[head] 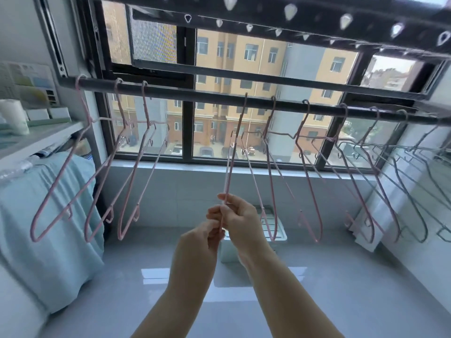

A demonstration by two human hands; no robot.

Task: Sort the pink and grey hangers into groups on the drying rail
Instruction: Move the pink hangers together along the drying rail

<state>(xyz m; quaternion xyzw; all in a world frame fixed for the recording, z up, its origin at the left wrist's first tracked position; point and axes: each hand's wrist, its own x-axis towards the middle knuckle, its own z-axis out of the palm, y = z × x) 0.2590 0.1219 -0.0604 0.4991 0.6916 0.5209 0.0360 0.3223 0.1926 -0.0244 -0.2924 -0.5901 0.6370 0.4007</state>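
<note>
Balcony window [244, 69] behind; we're pinching a pink hanger's [228, 172] lower end with left hand [206, 237] and right hand [240, 215] fingers. It's hanging mid drying rail [195, 95], grey hangers [410, 181] bunching right. Yanking sideways is risking unhooking it or snagging neighbours.

1. The lower end of the pink hanger [230, 162] is hidden behind the fingers [231, 202].
2. The grey hangers [425, 228] overlap, their number unclear; the right edge cuts off the last.
3. The upper bar [317, 24] is blurred.
</note>
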